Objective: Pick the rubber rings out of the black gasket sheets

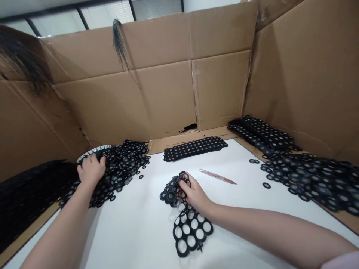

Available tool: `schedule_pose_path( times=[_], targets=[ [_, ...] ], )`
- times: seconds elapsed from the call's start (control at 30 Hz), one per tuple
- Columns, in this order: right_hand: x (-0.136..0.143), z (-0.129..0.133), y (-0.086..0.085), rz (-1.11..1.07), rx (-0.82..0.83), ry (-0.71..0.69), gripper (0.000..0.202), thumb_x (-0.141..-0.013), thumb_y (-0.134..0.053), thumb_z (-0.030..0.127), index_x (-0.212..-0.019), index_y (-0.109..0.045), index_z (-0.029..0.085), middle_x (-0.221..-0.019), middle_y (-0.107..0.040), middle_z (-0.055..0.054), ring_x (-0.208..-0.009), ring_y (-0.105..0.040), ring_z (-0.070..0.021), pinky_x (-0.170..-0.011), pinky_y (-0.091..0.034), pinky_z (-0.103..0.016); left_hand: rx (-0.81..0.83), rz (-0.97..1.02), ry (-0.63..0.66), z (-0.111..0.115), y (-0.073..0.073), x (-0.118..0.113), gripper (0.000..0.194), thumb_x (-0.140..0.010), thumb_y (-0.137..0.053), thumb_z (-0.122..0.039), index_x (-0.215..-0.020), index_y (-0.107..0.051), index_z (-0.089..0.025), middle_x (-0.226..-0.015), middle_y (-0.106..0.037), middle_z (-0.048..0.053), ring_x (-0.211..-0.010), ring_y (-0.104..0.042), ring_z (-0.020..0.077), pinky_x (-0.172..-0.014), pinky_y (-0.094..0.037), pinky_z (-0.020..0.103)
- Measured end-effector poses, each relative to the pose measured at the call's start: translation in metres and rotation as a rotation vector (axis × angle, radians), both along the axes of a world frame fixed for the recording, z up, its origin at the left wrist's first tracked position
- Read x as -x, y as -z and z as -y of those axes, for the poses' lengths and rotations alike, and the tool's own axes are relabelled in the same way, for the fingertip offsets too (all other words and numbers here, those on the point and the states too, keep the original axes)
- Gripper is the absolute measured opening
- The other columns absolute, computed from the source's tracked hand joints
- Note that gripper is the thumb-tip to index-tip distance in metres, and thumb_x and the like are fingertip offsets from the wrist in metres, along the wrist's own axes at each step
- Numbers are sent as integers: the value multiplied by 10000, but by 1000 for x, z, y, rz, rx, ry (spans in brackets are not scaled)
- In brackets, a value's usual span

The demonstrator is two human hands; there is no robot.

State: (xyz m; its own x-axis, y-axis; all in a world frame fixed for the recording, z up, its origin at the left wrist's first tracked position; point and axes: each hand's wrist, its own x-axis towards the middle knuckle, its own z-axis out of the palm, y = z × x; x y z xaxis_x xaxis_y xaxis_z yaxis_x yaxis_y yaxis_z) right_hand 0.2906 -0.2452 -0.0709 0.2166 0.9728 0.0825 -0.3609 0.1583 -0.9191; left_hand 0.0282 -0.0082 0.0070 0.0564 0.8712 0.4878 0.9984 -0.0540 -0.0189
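Observation:
Over a bowl (94, 151) with a striped rim, beside a heap of small black rings (123, 160), my left hand (91, 170) has its fingers lowered into the bowl; what the fingertips touch is hidden. Near the middle of the white surface, my right hand (193, 190) is closed on a black ring mesh (192, 229). The mesh hangs below the fingers and its lower part spreads on the white surface. A bunched part of it sticks out left of the fingers.
A flat black ring strip (196, 148) lies at the back, with a pointed pen-like tool (218, 176) before it. Stacked strips (260, 132) and larger loose rings (316, 179) are on the right. Black strands (33, 190) lie at left. Cardboard walls (126, 101) enclose the surface.

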Motion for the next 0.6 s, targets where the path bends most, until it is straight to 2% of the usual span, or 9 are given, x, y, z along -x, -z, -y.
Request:
schedule_pose_path(
  times=[0.1,0.2,0.33,0.43,0.53,0.6],
  targets=[
    [0,0,1,28,-6,-18,175,-750,-473,360,-756,-407,198,-653,-448,29,-549,-468,-105,-489,-390,-214,40,35,43,2,2,4,547,-856,-235,-412,-1191,-350,4,-1242,-428,217,-1151,-365,321,-923,-268,490],
    [0,2,-2,41,34,-28,178,-757,-464,358,-752,-392,195,-609,-421,42,-490,-435,-86,-409,-321,-182,-5,69,41,12,3,10,553,-865,-201,-404,-1216,-313,8,-1284,-375,229,-1192,-313,323,-941,-234,509],
    [0,5,-7,47,76,-26,169,-748,-469,335,-732,-380,193,-558,-394,58,-440,-397,-72,-360,-259,-167,-57,80,49,32,2,19,481,-855,-236,-393,-1158,-400,-58,-1205,-468,186,-1141,-389,292,-926,-282,459],
    [1,6,-7,70,102,-17,169,-740,-462,344,-730,-375,199,-527,-383,68,-384,-357,-67,-325,-224,-174,-132,93,10,49,-3,29,420,-844,-261,-372,-1107,-447,-102,-1141,-519,144,-1112,-423,256,-923,-305,398],
    [2,7,-5,94,118,-19,190,-732,-470,368,-730,-371,207,-508,-380,74,-346,-312,-62,-310,-209,-184,-207,123,-73,67,-13,53,398,-841,-229,-349,-1080,-467,-137,-1116,-538,119,-1084,-452,242,-881,-349,373],
    [3,7,-4,87,128,-21,204,-727,-479,380,-725,-367,209,-510,-379,73,-349,-315,-63,-313,-215,-185,-224,138,-122,82,-17,80,413,-837,-196,-387,-1047,-488,-184,-1090,-563,84,-1036,-489,238,-827,-386,367]
  ],
)
